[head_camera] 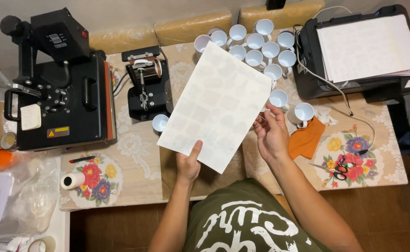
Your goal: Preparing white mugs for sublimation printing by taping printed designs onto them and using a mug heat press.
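Observation:
I hold a large white sheet of paper (215,105) tilted above the table, its faint printed shapes showing through. My left hand (188,163) grips its lower edge, thumb on top. My right hand (271,134) is at the sheet's right edge, fingers apart and touching or just off the paper. Behind the sheet stand several white mugs (255,45) in a cluster, with two more (304,113) just past my right hand.
A black flat heat press (60,100) sits at the left, a mug press (148,84) beside it. A printer (359,51) with paper stands at the back right. An orange cloth (306,139), scissors (339,171) and a tape roll (72,180) lie on the floral tablecloth (135,158).

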